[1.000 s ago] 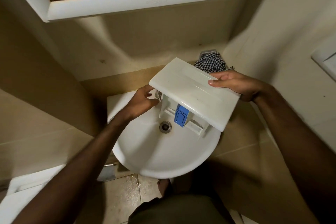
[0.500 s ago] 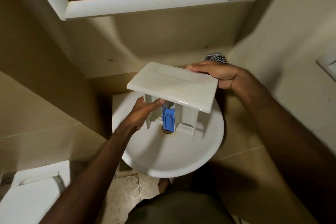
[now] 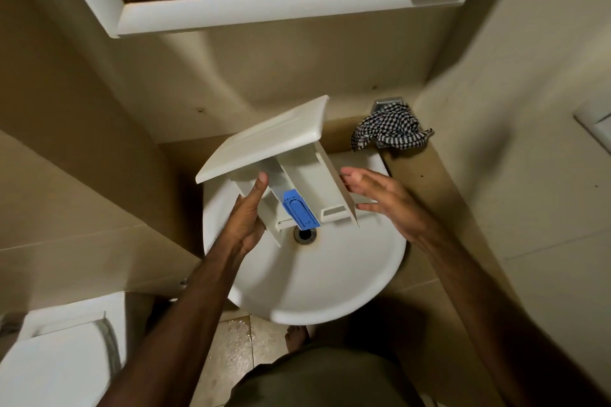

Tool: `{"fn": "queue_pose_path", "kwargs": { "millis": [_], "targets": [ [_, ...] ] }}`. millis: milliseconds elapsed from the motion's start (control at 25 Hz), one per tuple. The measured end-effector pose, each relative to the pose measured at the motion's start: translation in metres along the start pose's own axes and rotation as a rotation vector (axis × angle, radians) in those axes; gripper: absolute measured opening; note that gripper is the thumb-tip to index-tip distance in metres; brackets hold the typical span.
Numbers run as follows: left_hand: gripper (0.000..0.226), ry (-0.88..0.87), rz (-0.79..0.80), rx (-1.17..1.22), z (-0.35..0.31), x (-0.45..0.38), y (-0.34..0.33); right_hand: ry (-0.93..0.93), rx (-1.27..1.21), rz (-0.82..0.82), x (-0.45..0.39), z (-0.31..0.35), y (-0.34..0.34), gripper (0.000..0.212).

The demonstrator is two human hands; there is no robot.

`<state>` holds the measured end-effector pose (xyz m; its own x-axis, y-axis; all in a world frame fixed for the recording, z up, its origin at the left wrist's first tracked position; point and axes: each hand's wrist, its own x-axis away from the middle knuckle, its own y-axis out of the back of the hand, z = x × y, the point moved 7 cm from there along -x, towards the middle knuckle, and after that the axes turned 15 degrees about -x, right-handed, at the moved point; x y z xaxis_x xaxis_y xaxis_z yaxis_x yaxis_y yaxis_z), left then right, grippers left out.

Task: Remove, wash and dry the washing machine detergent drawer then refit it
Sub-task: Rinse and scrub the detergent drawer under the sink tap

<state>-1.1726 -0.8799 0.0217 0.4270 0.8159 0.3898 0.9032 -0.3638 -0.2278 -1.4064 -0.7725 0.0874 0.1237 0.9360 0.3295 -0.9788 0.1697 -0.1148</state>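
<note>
A: From the head view, what might go wrong?

B: The left hand (image 3: 246, 220) alone grasps the drawer (image 3: 281, 162), tilted over the sink (image 3: 330, 277). The right hand (image 3: 383, 200) is released, fingers straight, just beside the drawer's wall. My guess: wet plastic could slip and crack on the basin.

A: What's inside things?

B: The drawer's compartments look empty except for a blue insert (image 3: 299, 210). The sink shows only its drain (image 3: 305, 235). A checked cloth (image 3: 388, 129) waits on the ledge.
</note>
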Motion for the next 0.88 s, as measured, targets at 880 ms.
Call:
{"fn": "queue_pose_path", "kwargs": {
  "millis": [880],
  "targets": [
    [0.039,-0.003,-0.077,-0.153,-0.033,0.013,-0.001,0.153,0.174,-0.008,-0.013,-0.005,-0.024,0.054]
  ]
}}
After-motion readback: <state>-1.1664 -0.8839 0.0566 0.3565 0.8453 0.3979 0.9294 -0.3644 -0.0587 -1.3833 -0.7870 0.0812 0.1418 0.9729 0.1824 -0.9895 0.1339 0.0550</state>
